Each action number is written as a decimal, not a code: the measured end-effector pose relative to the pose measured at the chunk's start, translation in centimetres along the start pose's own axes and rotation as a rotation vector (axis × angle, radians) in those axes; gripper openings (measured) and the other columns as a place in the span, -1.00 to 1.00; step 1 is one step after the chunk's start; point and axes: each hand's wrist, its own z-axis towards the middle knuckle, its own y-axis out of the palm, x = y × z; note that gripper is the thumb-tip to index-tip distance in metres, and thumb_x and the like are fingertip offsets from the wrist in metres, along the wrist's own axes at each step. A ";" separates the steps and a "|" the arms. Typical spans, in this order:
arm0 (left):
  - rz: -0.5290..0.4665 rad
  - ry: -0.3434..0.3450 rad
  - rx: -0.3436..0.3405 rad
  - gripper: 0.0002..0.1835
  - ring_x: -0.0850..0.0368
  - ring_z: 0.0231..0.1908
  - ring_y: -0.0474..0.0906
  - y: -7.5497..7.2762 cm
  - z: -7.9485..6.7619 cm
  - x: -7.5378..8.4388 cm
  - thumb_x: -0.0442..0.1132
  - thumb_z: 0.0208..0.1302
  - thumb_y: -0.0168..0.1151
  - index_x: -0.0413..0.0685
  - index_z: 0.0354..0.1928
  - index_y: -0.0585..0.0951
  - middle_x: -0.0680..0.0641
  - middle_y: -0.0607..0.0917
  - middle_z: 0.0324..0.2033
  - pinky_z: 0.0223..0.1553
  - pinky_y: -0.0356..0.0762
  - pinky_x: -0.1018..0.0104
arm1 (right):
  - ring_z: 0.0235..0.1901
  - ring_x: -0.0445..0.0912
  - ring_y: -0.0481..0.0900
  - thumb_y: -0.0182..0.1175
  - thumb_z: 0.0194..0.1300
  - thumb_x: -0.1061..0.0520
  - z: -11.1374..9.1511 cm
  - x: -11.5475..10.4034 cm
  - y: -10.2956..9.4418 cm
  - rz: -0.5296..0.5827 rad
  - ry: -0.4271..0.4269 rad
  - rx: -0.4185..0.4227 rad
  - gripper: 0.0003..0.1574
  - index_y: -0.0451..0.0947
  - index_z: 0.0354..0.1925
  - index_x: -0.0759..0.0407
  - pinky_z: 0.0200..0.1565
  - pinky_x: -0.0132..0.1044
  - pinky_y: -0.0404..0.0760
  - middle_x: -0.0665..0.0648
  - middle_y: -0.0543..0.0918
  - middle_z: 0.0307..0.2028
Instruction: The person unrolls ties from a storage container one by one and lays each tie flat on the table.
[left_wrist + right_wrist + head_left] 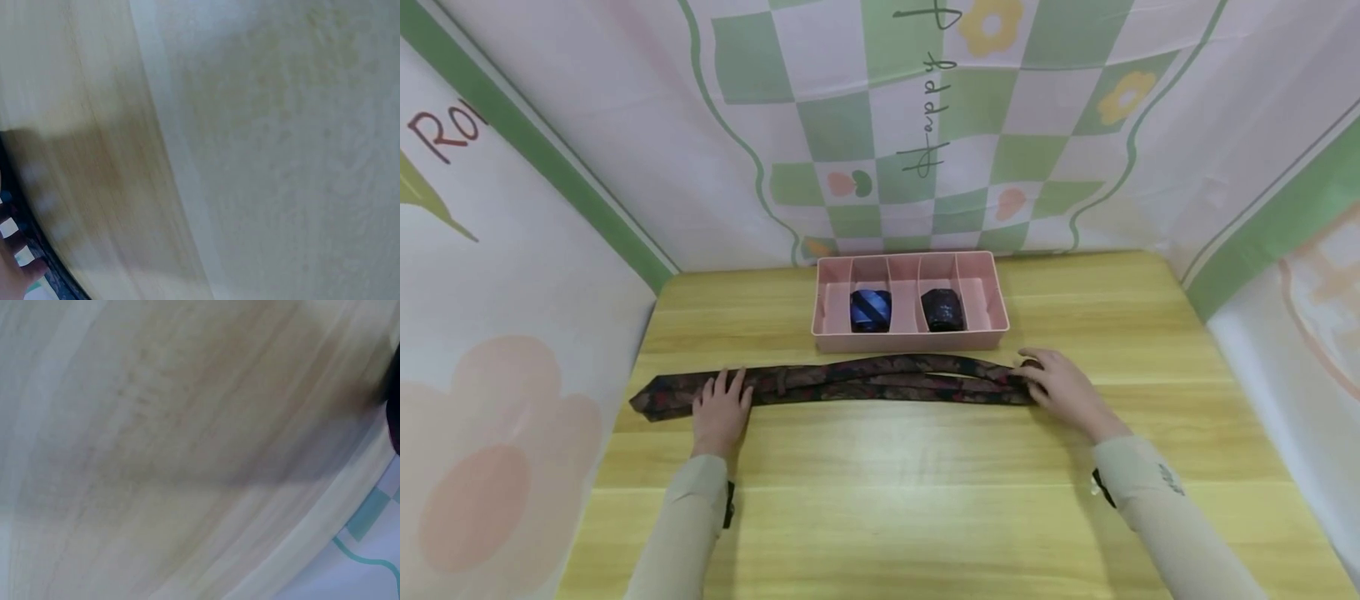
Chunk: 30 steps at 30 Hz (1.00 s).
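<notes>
A dark patterned necktie (880,387) lies stretched sideways across the table, its pointed wide end at the left. My left hand (721,412) rests on it near that end, fingers spread and nearly straight. At the other end my right hand (1063,390) grips the tie with curled fingers, where a small dark bunched part shows beside the fingertips. The tie's strands part slightly towards the right. In the left wrist view, fingertips (34,270) lie on the dark tie (44,250) at the lower left corner. Only a dark bit of tie (394,412) shows at the right wrist view's edge.
Behind the tie stands a pink divided box (910,342) with several compartments. A rolled blue striped necktie (871,311) sits in one, and a rolled dark necktie (943,310) in another. Printed cloth (910,125) hangs along the back of the wooden table (910,500).
</notes>
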 end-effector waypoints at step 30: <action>0.005 0.016 0.013 -0.41 -0.36 0.38 0.02 0.0 0.0 -0.1 0.04 0.50 -0.28 0.04 0.48 0.05 -0.29 0.09 0.42 0.29 0.11 -0.36 | -0.20 0.14 0.59 0.29 0.11 0.30 -0.6 1.4 -1.6 0.077 0.077 -0.093 -0.86 0.61 -0.29 0.19 -0.07 0.10 0.56 0.21 0.67 -0.23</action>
